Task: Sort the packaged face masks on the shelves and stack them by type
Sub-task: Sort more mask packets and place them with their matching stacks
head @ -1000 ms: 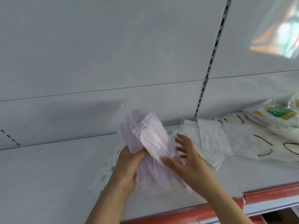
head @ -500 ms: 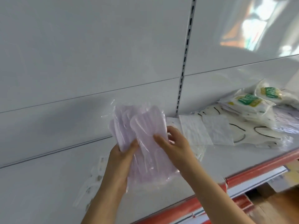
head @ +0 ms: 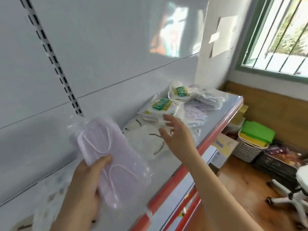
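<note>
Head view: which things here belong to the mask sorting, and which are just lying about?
Job:
- pack of purple masks, gripped by left hand
- right hand, open, reaching toward the pile
- green-labelled packs
- white masks with black loops
- shelf

Lying about:
- white basket with green cloth
- cardboard box

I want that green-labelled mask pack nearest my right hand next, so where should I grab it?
Probably pinch the green-labelled pack by its near, puffy lower edge, coming from the front with the open right hand. It lies tilted atop the pile, that edge facing the hand.
</note>
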`<action>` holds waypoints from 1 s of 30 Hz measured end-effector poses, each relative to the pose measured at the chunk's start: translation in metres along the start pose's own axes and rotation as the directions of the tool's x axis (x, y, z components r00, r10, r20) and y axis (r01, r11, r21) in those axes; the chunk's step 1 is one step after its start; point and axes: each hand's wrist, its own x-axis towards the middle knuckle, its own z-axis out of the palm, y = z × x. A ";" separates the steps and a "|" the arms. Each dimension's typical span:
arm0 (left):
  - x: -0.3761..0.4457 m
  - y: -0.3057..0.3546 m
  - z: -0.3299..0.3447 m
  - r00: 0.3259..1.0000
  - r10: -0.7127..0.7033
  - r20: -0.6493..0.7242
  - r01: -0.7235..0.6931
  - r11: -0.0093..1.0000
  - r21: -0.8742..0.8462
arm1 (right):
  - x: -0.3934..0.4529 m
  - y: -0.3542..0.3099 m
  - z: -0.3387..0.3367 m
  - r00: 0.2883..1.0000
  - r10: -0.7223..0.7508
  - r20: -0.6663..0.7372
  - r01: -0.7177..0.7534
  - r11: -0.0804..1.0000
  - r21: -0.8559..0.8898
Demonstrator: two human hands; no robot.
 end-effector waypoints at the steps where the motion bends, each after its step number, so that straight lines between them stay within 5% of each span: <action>1: 0.005 0.002 0.023 1.000 -0.007 0.024 0.007 1.000 0.011 | 0.022 0.023 -0.025 0.994 0.028 -0.107 -0.042 0.990 -0.136; 5: 0.031 0.003 0.102 0.998 -0.020 0.057 0.021 1.000 -0.002 | 0.097 0.101 -0.089 0.938 0.293 -0.186 -0.345 0.851 -0.396; 8: 0.051 -0.002 0.152 0.999 -0.029 0.037 0.029 1.000 0.002 | 0.145 0.131 -0.094 0.929 0.330 -0.165 -0.363 0.736 -0.571; 11: 0.062 -0.009 0.192 0.999 -0.043 -0.008 0.043 0.999 0.007 | 0.187 0.141 -0.081 0.943 0.304 -0.135 -0.325 0.755 -0.570; 15: 0.067 -0.012 0.220 0.994 -0.054 -0.091 0.055 0.998 0.008 | 0.209 0.146 -0.080 0.949 0.316 0.016 -0.302 0.919 -0.255; 18: 0.067 -0.011 0.226 0.985 -0.038 -0.170 0.036 0.999 -0.011 | 0.203 0.145 -0.105 0.973 0.233 -0.007 -0.233 0.973 -0.001; 23: 0.070 -0.014 0.231 0.973 0.008 -0.230 -0.013 1.000 -0.019 | 0.182 0.131 -0.142 0.972 0.222 0.083 -0.237 0.899 0.369; 30: 0.068 -0.017 0.239 0.982 0.029 -0.189 -0.046 0.995 -0.085 | 0.160 0.100 -0.164 0.980 0.049 0.195 -0.142 0.854 0.501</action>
